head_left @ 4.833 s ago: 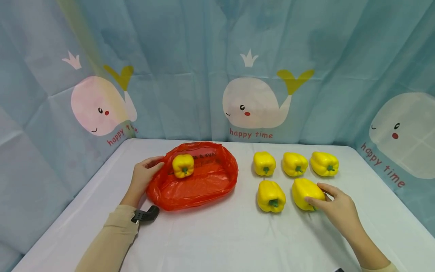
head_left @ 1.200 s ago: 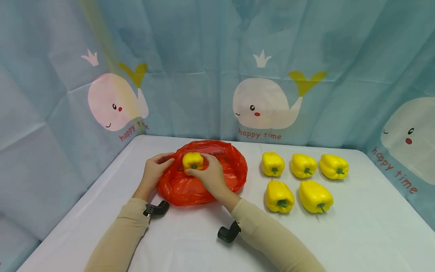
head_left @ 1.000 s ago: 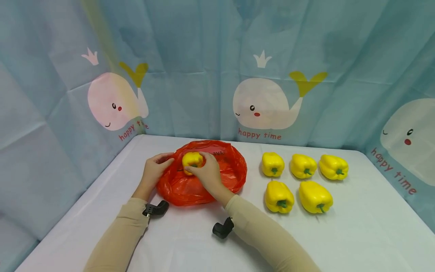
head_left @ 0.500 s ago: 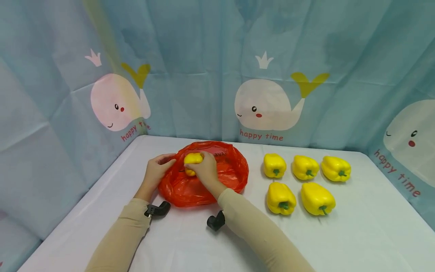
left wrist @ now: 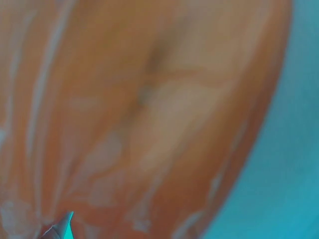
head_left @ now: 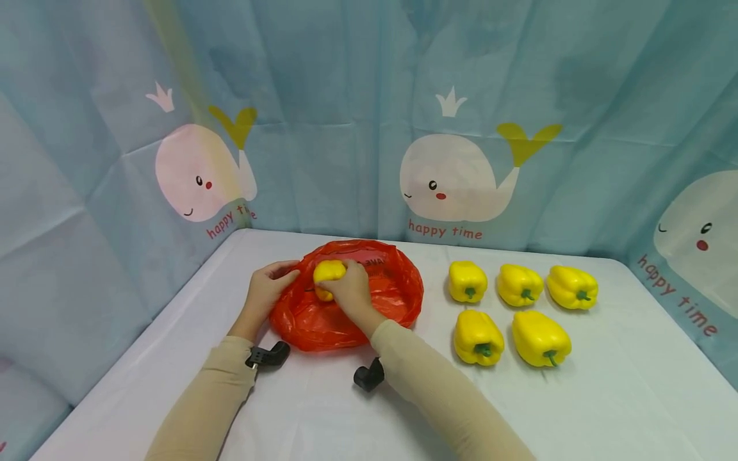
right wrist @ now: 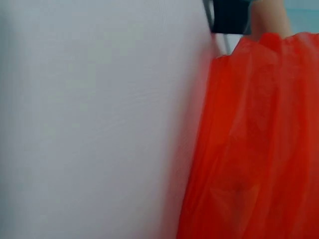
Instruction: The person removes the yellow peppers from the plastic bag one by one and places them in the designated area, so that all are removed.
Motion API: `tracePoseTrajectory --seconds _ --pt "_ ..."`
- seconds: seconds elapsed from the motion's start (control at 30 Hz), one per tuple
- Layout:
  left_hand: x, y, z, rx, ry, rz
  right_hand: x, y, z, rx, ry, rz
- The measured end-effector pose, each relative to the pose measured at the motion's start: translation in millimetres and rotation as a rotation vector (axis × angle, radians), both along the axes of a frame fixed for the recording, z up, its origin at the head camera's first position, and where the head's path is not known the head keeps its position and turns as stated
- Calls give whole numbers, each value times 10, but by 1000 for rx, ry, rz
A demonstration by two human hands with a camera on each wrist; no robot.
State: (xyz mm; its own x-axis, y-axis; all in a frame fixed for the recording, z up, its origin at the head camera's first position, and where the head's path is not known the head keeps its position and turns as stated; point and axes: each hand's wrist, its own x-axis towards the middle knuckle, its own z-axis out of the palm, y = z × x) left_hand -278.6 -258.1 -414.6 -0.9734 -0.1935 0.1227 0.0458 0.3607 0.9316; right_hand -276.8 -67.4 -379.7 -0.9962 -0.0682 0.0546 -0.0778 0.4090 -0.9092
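Note:
A red plastic bag (head_left: 323,323) lies on the table with its mouth spread wide. My left hand (head_left: 264,294) pinches the bag's left rim between thumb and fingers. Inside the bag, toward its left side, sits a yellow bell pepper (head_left: 327,271). My right hand (head_left: 353,291) reaches over the front rim and grips this pepper, thumb across its front; the stem is hidden. In the left wrist view the bag wall (left wrist: 124,149) fills most of the picture, blurred. The right wrist view shows the bag's outer side (right wrist: 239,164), but neither the right hand nor the pepper.
Several more yellow bell peppers rest right of the bag in two rows, including a front one (head_left: 541,338) and a back one (head_left: 572,287). A white cloth (head_left: 311,410) covers the table. Behind it hangs a blue curtain (head_left: 323,173) with printed whales.
My right hand has left a front-row pepper on the right and moved left to the pepper in the bag. That pepper has turned, hiding its stem. The left hand stays at the rim.

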Motion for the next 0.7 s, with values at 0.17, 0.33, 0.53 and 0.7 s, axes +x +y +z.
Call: tracePoseTrajectory --seconds 0.17,0.33,0.53,0.7 --pt "-2 -5 -3 11 -15 -1 73 169 37 -22 -4 19" --pt "6 2 10 -9 -39 -4 156 393 81 -82 -25 51" --pt "-5 -5 13 -14 -35 -13 276 653 207 -83 -28 73" --pt "-8 -24 -1 -10 -23 -27 345 858 365 -66 -12 85"
